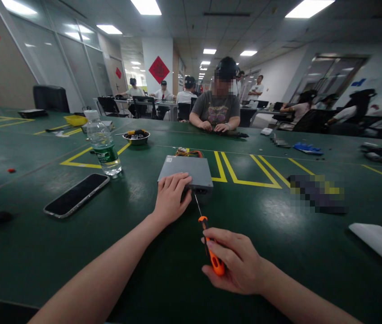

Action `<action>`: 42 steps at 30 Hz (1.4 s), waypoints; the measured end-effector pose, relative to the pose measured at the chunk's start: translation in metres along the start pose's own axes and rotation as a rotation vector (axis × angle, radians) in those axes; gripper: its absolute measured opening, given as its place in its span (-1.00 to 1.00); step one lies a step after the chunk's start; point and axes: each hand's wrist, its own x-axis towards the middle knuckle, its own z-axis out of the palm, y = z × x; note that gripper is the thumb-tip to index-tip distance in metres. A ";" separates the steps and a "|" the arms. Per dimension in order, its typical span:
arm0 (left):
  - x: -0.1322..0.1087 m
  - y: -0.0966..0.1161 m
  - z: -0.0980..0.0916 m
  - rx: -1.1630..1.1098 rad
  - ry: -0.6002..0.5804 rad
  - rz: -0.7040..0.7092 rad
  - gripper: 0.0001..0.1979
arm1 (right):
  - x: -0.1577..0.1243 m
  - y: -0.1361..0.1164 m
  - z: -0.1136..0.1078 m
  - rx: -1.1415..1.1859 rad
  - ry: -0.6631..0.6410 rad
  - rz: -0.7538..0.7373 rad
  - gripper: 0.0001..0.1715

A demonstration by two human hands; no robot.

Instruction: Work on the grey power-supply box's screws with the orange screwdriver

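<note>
A grey metal computer power supply (195, 167) lies on the green table, with coloured cables (191, 153) at its far side. My left hand (173, 193) grips its near left corner, fingers over the top and thumb at the front side. In my right hand (236, 258) is a screwdriver (216, 261) with an orange and black handle, the fingers closed round it. Its thin shaft slants up and away to the near face of the power supply, close to my left thumb. Whether the tip sits in a screw is too small to tell.
To the left are a phone (78, 194), a water bottle (105, 146) and a metal bowl (137, 138) of tools. A yellow tray (76, 120) stands farther back. At right lie a blue glove (307, 148) and a white object (379, 243). A person (216, 105) sits opposite.
</note>
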 end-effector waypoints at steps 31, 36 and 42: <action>0.000 0.000 0.001 -0.010 0.000 -0.004 -0.70 | -0.005 0.012 -0.009 0.016 0.100 0.195 -0.69; 0.000 0.000 0.000 -0.007 -0.012 -0.002 -0.71 | -0.007 0.016 -0.011 0.017 0.130 0.233 -0.72; 0.000 0.000 0.000 -0.007 0.000 -0.006 -0.71 | -0.010 0.018 -0.010 0.024 0.153 0.287 -0.72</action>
